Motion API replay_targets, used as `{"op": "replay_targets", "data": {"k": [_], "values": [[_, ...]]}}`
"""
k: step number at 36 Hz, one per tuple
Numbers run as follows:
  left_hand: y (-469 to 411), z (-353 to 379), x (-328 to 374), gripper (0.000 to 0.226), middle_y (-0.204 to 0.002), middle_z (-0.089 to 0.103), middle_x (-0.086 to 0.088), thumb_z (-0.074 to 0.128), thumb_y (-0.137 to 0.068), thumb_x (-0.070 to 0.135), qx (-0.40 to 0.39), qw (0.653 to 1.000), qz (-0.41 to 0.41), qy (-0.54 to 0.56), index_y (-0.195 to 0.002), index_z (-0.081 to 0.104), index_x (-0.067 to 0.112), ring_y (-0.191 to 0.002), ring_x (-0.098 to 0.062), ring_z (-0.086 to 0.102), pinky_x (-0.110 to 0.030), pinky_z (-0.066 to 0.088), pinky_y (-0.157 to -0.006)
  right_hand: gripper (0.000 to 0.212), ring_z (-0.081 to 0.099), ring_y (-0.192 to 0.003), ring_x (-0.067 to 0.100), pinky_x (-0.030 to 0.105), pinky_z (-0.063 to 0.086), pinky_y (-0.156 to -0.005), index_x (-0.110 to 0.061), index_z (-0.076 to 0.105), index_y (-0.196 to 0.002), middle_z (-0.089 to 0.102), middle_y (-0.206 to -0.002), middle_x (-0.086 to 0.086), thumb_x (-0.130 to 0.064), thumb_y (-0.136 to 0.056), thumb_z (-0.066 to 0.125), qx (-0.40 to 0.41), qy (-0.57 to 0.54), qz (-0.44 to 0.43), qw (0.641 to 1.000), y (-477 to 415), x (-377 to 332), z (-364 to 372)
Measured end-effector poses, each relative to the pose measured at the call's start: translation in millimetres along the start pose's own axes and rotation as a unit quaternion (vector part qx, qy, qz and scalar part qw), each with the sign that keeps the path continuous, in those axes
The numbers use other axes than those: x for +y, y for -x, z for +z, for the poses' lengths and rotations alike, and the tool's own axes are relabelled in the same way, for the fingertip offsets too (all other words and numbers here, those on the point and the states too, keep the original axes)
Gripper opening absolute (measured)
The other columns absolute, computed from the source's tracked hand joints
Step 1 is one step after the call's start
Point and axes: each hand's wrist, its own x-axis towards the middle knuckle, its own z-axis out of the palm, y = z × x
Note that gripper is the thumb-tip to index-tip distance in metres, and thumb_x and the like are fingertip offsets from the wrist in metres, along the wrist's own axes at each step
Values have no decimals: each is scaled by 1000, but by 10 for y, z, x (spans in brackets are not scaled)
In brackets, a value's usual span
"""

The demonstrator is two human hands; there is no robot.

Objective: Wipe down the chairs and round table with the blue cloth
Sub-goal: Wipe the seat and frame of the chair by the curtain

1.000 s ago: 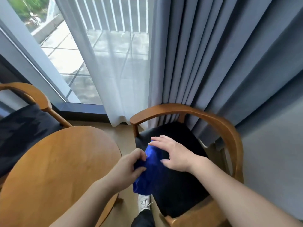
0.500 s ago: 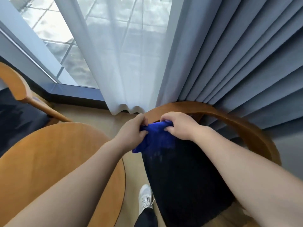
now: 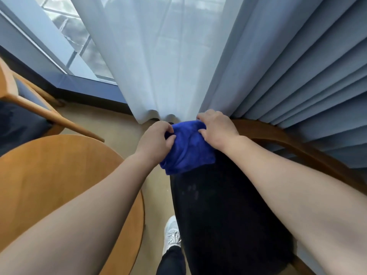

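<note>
The blue cloth [image 3: 188, 147] is bunched over the far left end of the near chair's curved wooden backrest [image 3: 282, 139]. My left hand [image 3: 156, 141] grips the cloth's left side and my right hand [image 3: 216, 130] grips its top right edge. The chair's black seat cushion [image 3: 228, 215] lies below the cloth, between my forearms. The round wooden table [image 3: 49, 175] sits at the left, partly under my left arm. A second wooden chair [image 3: 39, 110] with a dark cushion stands at the far left.
A sheer white curtain [image 3: 158, 56] and pleated grey-blue drapes [image 3: 297, 66] hang right behind the chair's backrest. A window frame [image 3: 85, 86] runs along the floor at the back left. My white shoe [image 3: 171, 235] stands on the beige floor between table and chair.
Both hands carried the blue cloth from above the seat cushion up to the left end of the backrest. My head leaned forward and down, so the chair looks closer.
</note>
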Motion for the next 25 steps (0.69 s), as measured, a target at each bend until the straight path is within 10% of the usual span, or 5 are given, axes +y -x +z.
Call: {"op": "replay_targets", "data": {"k": [4,10,25], "values": [[94,-37,-51,16,-112,56,1,60,-83,11,32,999,34,-5,-99,63,10,-104,-13,49,-13,29,-84,29,61,-101,37,41,51,-87,0,66,-108,64,-111,18,-6,-80,58,117,-115,-167,972,212,-174,120],[261,-81,-245,20,-115,58,-6,53,-84,0,63,998,27,-13,-100,64,6,-110,-19,51,-15,31,-92,111,-5,-147,40,55,1,-118,-32,-5,-154,-11,-160,18,-79,-72,54,-152,84,-175,969,268,-345,344],[502,-41,-381,22,-109,60,-1,52,-84,-2,59,995,55,-53,-98,65,9,-101,-15,55,-21,40,-87,94,17,-144,36,56,14,-114,-26,10,-154,13,-160,11,-66,-82,56,-67,175,-220,957,13,-270,544]]}}
